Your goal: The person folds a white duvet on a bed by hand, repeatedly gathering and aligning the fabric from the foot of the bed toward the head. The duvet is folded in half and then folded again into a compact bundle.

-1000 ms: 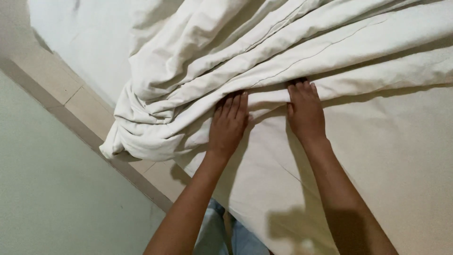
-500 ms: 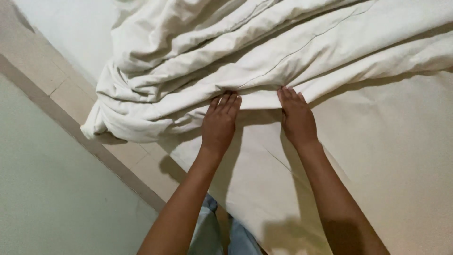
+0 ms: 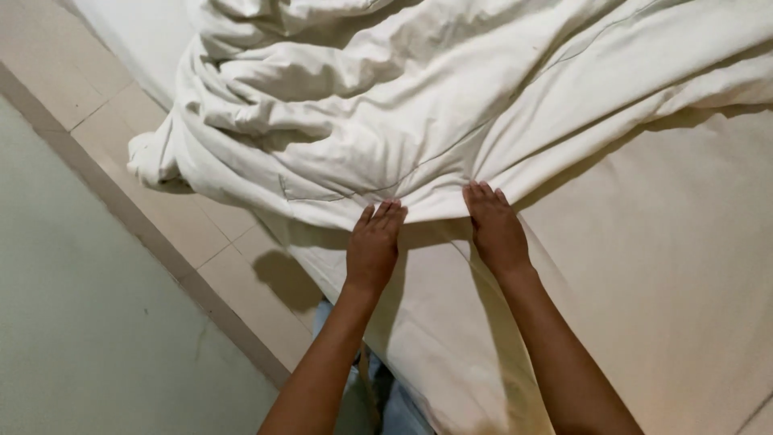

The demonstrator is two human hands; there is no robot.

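Both hands, left hand (image 3: 374, 244) and right hand (image 3: 494, 228), lie open, flat against the bunched duvet (image 3: 419, 105) edge; bare bed sheet (image 3: 660, 266) lies clear rightward, tiled floor (image 3: 185, 225) left.

A single head-worn camera looks steeply down from above and behind the person's outstretched forearms, close enough that the left hand (image 3: 374, 246) and right hand (image 3: 495, 229) sit just below the middle of the picture. It faces forward past the fingertips onto the rumpled white bedding (image 3: 419, 105), and it is tilted, so the tiled floor (image 3: 161, 217) runs slantwise to the left of the left hand. There is no second view to share any part with it.
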